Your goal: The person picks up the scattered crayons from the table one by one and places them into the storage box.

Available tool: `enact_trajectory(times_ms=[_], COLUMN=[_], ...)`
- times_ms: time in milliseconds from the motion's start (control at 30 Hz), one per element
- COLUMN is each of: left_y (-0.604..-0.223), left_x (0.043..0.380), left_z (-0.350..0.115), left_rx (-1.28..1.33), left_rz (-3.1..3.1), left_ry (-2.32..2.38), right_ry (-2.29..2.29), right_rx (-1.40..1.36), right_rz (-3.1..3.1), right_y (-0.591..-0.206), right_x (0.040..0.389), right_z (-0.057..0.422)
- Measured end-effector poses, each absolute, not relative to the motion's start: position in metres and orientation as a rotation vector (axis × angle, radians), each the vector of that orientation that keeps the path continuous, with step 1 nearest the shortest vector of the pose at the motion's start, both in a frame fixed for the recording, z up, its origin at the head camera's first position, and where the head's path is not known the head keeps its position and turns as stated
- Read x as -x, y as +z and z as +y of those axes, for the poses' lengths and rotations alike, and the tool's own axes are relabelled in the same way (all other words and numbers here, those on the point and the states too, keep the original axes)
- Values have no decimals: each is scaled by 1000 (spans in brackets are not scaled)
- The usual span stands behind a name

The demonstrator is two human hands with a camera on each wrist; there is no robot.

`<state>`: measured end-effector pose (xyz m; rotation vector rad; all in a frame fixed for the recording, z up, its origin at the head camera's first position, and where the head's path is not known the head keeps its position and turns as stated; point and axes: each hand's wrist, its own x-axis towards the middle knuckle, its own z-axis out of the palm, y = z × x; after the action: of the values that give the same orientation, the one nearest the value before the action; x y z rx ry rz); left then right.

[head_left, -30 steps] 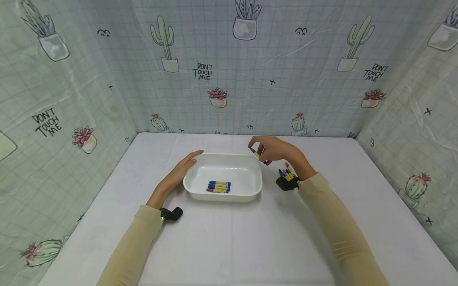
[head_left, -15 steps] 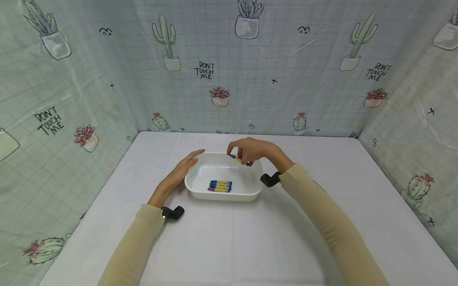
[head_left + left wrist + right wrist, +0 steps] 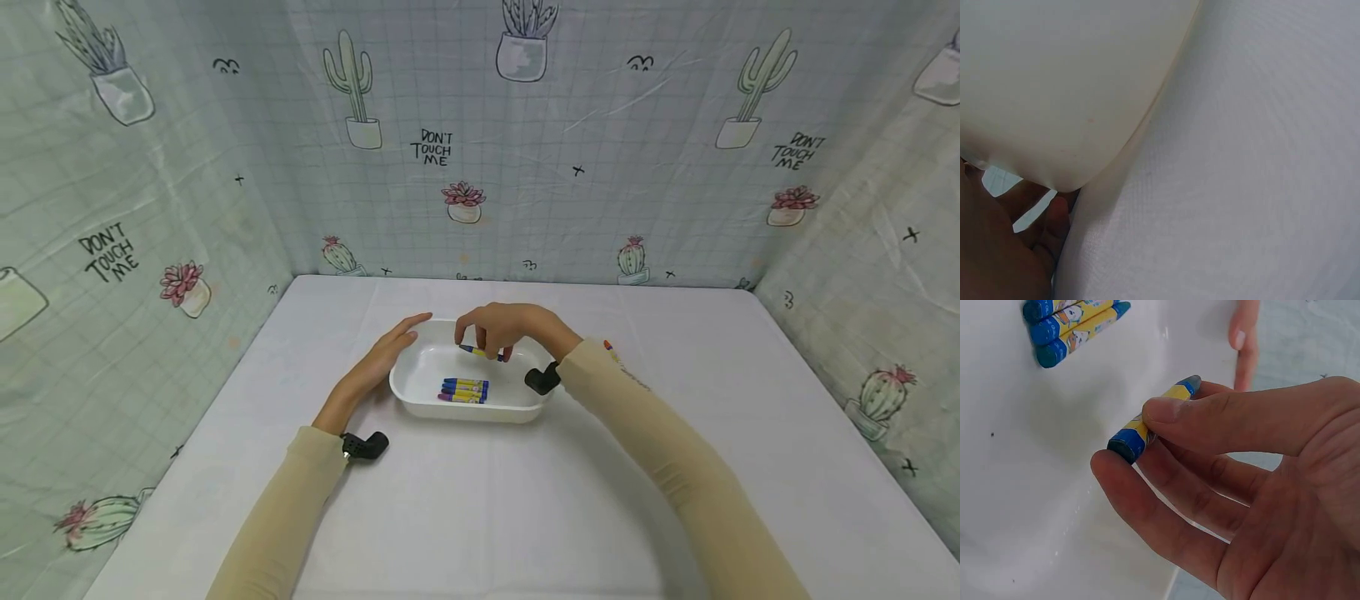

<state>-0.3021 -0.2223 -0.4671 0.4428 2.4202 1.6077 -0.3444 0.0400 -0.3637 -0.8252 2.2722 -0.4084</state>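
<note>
Pinched between the right hand's [image 3: 501,325] thumb and fingers, the wax crayon [image 3: 1178,393] hangs above the white tray [image 3: 418,367], beyond the crayon row [image 3: 463,391]; it would best settle level and parallel, while the left hand [image 3: 377,362], fingers extended, steadies the left wall.

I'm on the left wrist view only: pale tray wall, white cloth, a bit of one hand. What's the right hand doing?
Observer: The right hand is holding one crayon over the white tray.
Operator: I only see the tray's outside. Anything lying in it?
Observer: Yes, a row of crayons, side by side near its front wall.
Operator: And any crayons outside it?
Observer: At least one: an orange-tipped crayon shows to the right of the tray, partly hidden by the right sleeve.
</note>
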Motion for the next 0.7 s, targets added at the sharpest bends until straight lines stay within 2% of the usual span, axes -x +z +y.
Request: enact_trajectory(times_ms=[700], left_y=[-466], left_x=[302], left_z=[-222], left_rx=[-466], left_rz=[2422], left_ry=[1624], right_ry=[-313], right_rx=[772], right_rz=[2178], right_y=[-388], right_x=[342], right_z=[6])
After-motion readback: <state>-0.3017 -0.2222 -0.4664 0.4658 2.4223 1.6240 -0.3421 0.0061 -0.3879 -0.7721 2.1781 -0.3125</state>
